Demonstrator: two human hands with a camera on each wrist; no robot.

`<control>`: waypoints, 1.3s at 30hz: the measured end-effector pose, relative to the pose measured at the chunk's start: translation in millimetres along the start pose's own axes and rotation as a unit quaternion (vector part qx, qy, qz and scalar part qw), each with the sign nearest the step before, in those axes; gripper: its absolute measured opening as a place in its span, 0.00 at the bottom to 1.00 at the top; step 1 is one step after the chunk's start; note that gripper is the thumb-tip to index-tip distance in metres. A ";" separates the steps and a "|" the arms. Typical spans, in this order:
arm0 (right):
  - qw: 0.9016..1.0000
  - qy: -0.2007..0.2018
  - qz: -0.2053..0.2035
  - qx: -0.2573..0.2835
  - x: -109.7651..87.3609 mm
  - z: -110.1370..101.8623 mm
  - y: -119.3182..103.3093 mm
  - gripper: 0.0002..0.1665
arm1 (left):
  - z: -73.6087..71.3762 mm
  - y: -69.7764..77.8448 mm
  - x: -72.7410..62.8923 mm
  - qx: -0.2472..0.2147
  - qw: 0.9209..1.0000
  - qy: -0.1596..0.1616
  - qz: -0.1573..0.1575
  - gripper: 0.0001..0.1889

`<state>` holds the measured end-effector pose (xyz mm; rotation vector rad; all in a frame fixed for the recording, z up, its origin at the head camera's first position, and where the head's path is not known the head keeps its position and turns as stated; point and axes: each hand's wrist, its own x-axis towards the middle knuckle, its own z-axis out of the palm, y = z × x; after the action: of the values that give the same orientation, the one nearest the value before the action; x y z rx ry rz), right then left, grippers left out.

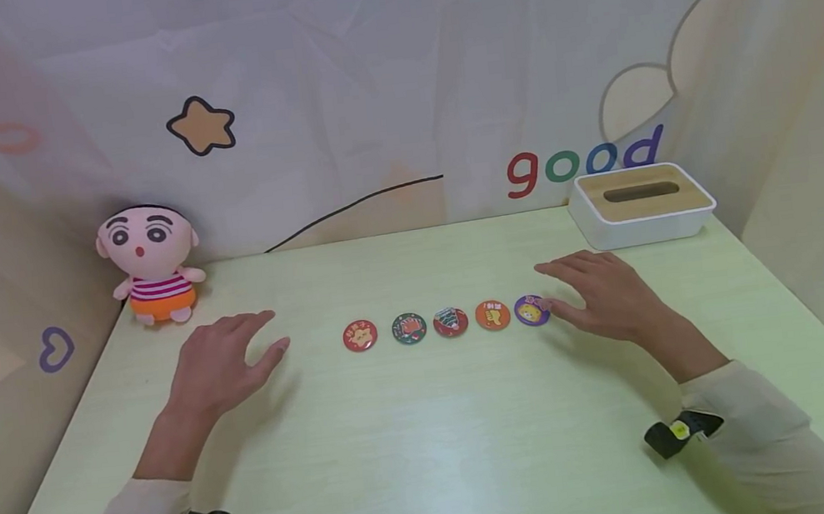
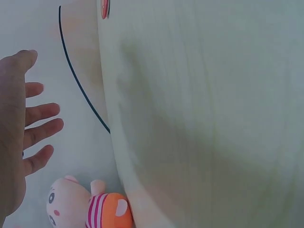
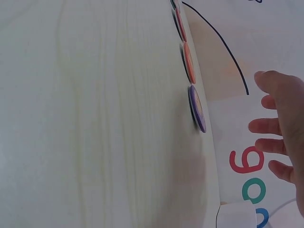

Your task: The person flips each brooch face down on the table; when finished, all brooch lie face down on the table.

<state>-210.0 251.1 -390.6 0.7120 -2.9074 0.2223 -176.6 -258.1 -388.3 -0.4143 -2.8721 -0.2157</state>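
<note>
Several round badges lie in a row across the middle of the table. From left to right they are a red badge (image 1: 360, 336), a green badge (image 1: 409, 328), a dark red badge (image 1: 451, 322), an orange badge (image 1: 493, 315) and a purple badge (image 1: 531, 311). My left hand (image 1: 220, 365) hovers over the table left of the row, fingers extended and holding nothing. Beside the purple badge is my right hand (image 1: 604, 295), its thumb overlapping that badge's edge in the head view. In the right wrist view the hand stands apart from the purple badge (image 3: 197, 109).
A plush doll (image 1: 156, 263) in a striped top and orange shorts sits at the back left. At the back right stands a white tissue box (image 1: 640, 204) with a wood-coloured lid. A printed cloth (image 1: 364, 86) hangs behind the table (image 1: 431, 439).
</note>
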 end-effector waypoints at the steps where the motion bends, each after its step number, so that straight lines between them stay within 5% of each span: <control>1: 1.000 -0.001 0.000 0.001 0.2 0.1 -0.3 0.31 | 0.4 0.2 0.2 0.000 1.000 -0.002 -0.001 0.27; 39: 0.999 0.018 -0.021 0.040 17.0 6.4 -21.8 0.18 | 4.6 28.4 10.5 0.010 1.000 -0.023 0.019 0.24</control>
<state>-215.4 223.2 -391.5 0.7716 -2.8605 0.3442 -179.0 -227.6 -386.9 -0.4752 -2.9051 -0.1739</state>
